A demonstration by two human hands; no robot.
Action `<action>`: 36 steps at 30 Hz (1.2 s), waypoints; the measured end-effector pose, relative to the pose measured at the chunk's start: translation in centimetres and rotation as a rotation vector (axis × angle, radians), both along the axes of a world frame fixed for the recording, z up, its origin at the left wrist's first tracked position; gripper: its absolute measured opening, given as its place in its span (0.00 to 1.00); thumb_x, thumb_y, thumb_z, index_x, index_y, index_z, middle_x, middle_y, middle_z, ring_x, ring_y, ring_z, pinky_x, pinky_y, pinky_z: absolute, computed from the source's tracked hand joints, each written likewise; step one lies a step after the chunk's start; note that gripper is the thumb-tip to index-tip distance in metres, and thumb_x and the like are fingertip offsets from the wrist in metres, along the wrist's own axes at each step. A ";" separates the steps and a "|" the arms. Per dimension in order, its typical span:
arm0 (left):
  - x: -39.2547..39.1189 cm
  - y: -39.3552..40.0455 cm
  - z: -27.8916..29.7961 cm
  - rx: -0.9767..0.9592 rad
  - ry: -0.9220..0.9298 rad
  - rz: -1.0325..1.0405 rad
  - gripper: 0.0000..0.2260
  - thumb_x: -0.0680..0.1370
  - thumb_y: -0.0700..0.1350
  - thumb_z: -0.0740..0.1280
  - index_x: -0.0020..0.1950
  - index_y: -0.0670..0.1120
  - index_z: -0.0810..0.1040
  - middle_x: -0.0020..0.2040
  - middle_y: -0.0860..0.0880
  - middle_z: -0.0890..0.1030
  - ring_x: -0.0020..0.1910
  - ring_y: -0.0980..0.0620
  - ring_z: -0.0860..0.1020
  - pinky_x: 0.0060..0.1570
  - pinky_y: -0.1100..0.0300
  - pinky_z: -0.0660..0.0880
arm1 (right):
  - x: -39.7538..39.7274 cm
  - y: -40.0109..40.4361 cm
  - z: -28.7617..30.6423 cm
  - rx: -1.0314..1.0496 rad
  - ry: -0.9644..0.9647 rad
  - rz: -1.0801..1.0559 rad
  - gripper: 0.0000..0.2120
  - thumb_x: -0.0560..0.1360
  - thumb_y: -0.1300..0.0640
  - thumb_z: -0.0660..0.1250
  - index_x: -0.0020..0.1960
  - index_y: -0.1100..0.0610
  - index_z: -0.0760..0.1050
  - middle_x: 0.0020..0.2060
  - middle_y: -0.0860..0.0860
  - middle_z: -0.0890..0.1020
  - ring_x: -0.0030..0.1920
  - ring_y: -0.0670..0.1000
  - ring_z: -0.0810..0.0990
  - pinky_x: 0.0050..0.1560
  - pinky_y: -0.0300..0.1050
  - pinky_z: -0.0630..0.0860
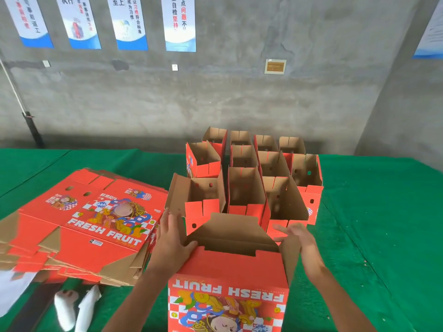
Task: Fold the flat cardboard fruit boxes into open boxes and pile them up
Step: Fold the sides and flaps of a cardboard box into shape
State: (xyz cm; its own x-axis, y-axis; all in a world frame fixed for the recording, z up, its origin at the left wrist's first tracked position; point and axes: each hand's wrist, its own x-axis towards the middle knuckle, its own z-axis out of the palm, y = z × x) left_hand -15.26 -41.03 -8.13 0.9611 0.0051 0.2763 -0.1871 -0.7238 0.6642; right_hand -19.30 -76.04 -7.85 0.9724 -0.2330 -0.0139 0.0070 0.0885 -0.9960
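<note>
A red "FRESH FRUIT" box (227,267) stands in front of me with its print upside down and its brown flaps up. My left hand (171,238) lies with straight fingers against its left flap, thumb at the front rim. My right hand (298,237), blurred and with spread fingers, touches the outside of the right flap (291,252). A pile of flat red boxes (96,224) lies to the left. Several folded open boxes (249,185) stand side by side behind the one I am handling.
Everything rests on a green-covered table (374,212) that ends at a grey concrete wall (239,97) with posters. White gloves (66,306) lie at the near left below the flat pile. A dark pole (32,127) leans at the far left.
</note>
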 end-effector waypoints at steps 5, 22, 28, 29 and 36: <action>-1.0 -1.7 -0.1 0.129 -0.093 -0.299 0.45 0.77 0.42 0.72 0.80 0.68 0.46 0.80 0.63 0.57 0.78 0.53 0.64 0.70 0.47 0.72 | 0.3 2.0 0.7 -0.122 0.150 0.182 0.19 0.86 0.48 0.59 0.66 0.61 0.77 0.69 0.58 0.79 0.69 0.59 0.78 0.71 0.54 0.70; -1.7 -0.6 -1.7 -0.262 0.124 -0.423 0.22 0.82 0.67 0.55 0.74 0.65 0.68 0.72 0.63 0.72 0.74 0.62 0.68 0.76 0.51 0.64 | -1.0 3.1 -0.4 -0.315 0.108 0.184 0.34 0.72 0.27 0.69 0.44 0.61 0.82 0.31 0.48 0.77 0.32 0.46 0.75 0.33 0.31 0.68; -1.9 -0.2 -1.6 -0.046 0.128 -0.472 0.28 0.81 0.54 0.67 0.77 0.68 0.58 0.75 0.64 0.64 0.75 0.63 0.62 0.76 0.55 0.61 | -0.3 4.4 0.3 -0.395 0.063 0.042 0.30 0.75 0.31 0.65 0.27 0.52 0.66 0.24 0.47 0.68 0.27 0.47 0.68 0.29 0.36 0.63; -1.7 -0.1 -1.6 -0.052 0.148 -0.463 0.30 0.81 0.51 0.69 0.78 0.66 0.57 0.76 0.61 0.65 0.75 0.60 0.63 0.76 0.52 0.62 | -0.4 4.4 0.4 -0.392 0.060 0.068 0.29 0.76 0.31 0.64 0.27 0.51 0.68 0.24 0.47 0.70 0.27 0.47 0.69 0.30 0.35 0.64; -1.1 -2.0 -1.5 0.089 0.203 -0.383 0.40 0.78 0.48 0.72 0.80 0.65 0.50 0.78 0.54 0.61 0.77 0.50 0.59 0.76 0.47 0.60 | -1.1 2.2 0.3 -0.338 0.206 0.294 0.23 0.76 0.30 0.65 0.47 0.48 0.85 0.34 0.42 0.82 0.35 0.41 0.80 0.36 0.30 0.72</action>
State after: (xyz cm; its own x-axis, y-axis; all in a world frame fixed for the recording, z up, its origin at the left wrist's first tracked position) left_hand -16.33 -43.07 -9.62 0.9239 -0.3771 0.0647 -0.3250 -0.6840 0.6531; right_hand -20.43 -73.84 -7.56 0.9826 0.0260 -0.1842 -0.1704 -0.2708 -0.9474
